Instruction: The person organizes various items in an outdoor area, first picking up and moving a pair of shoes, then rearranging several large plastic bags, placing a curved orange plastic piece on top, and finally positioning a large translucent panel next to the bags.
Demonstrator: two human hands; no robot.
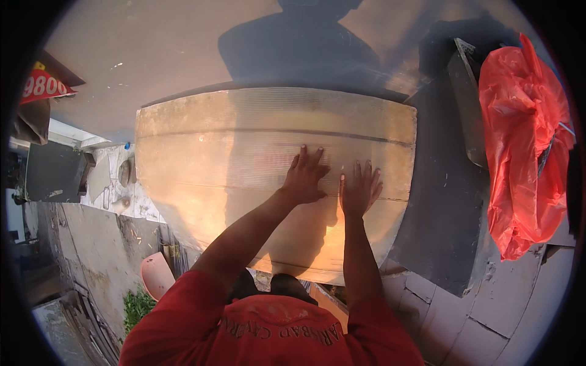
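Note:
A large tan sheet, ribbed and creased like corrugated cardboard, lies spread in front of me. Darker crease lines cross it from side to side. Near its middle rests my left hand, palm down with the fingers spread. Just to the right, my right hand also lies flat on the sheet, its fingers stretched forward and slightly apart. Neither hand holds anything. Shadow falls over the middle of the sheet, while its left part and a patch beside my right hand are brightly lit.
A red plastic bag sits at the right, beside a dark angular panel. Pale paving runs below it. At the left are a grey block, a pink basin-like piece and a green plant.

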